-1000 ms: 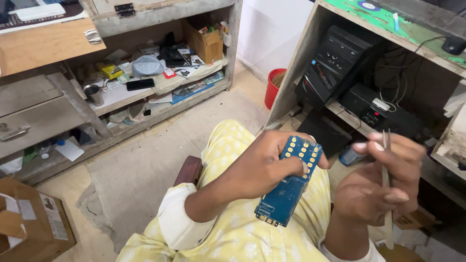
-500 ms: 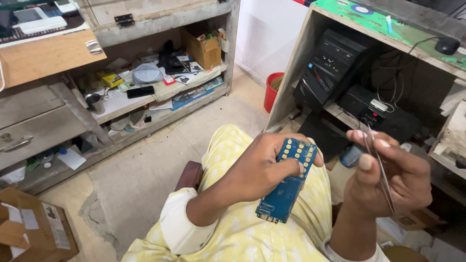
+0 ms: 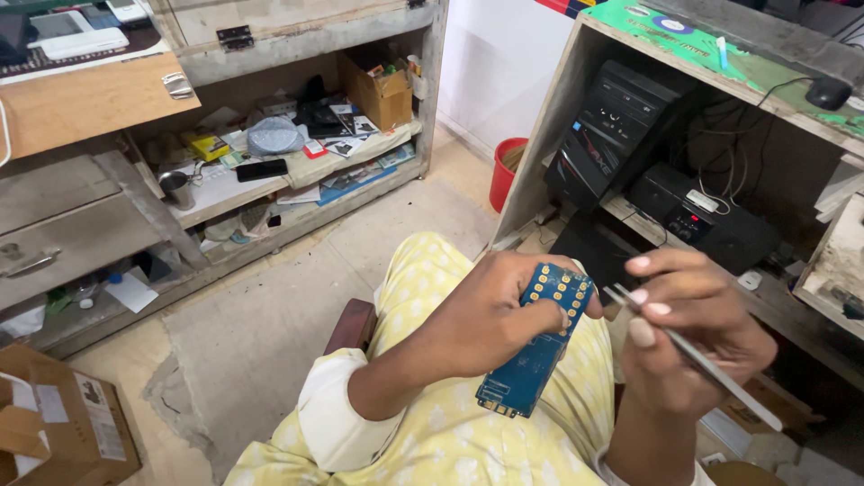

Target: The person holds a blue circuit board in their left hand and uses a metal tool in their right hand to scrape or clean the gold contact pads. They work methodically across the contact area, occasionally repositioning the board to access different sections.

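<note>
Currently left hand (image 3: 490, 324) grips blue circuit board (image 3: 538, 349), long axis 1-to-7 o'clock. Right hand (image 3: 693, 337) pinches tweezers (image 3: 693, 358), tips touching board's top edge from 3 o'clock.

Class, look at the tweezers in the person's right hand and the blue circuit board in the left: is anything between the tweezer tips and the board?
Nothing visible. The tweezers, pinched in the right hand, have their tips just off the upper edge of the blue circuit board. The left hand wraps the board's upper part from the other side, with only open air in the gap.
</note>
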